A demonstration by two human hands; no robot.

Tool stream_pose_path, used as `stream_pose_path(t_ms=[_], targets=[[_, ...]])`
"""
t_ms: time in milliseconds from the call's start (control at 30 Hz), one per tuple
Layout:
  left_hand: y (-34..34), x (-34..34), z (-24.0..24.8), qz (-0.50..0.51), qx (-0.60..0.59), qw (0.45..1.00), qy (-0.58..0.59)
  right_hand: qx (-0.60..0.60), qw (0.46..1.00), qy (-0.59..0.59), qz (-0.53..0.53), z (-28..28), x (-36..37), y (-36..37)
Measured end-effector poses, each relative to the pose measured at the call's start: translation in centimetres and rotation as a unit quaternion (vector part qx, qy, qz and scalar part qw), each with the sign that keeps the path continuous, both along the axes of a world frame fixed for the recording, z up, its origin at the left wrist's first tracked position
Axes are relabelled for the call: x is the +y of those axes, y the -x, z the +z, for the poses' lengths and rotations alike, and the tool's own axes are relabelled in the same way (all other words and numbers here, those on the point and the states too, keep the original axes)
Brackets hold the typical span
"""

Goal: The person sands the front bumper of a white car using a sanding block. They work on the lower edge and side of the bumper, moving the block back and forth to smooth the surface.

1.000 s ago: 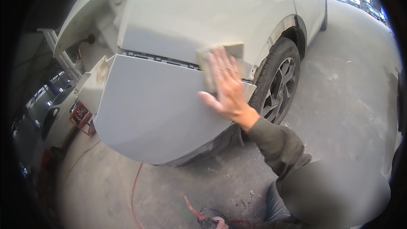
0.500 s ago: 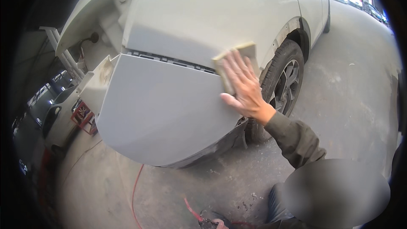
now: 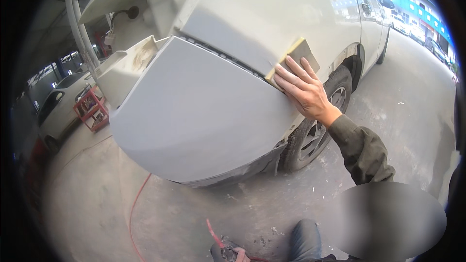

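My right hand [image 3: 307, 90] lies over a yellow-edged, grey-brown sanding sponge [image 3: 308, 53], fingers bent across its face, thumb out of sight. The sponge rests on the pale car's rear side panel [image 3: 257, 24], just above the seam with the grey bumper cover [image 3: 199, 111]. Dull grey patches show on the panel along that seam. At the lower edge, my left hand [image 3: 240, 255] is closed round a dark tool [image 3: 224, 248] with a red hose [image 3: 212, 230]; the tool's kind is cut off by the frame.
The wheel [image 3: 315, 136] stands right of the bumper. Left of the car are a raised tailgate [image 3: 109, 0], a red cart [image 3: 92, 109] and another car [image 3: 60, 102]. A red line [image 3: 135, 199] trails over the concrete floor [image 3: 179, 218]. Parked cars [image 3: 416, 33] stand far right.
The view has shifted, so the car sits differently in it. My right hand's thumb, stretched out before, is now hidden. The sponge stays on the panel near the seam's right end.
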State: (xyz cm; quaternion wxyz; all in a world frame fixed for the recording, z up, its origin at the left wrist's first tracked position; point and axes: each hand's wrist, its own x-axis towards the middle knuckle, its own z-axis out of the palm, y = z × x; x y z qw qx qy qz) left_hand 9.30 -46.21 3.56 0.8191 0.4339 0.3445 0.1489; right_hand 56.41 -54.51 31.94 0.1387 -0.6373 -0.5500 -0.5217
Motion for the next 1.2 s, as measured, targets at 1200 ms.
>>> stream_pose_path(t_ms=[1200], targets=[[2.3, 0.6, -2.3, 0.009, -0.001, 1.0, -0.008, 0.217, 0.964, -0.15, -0.016, -7.1, 1.8, 1.8]])
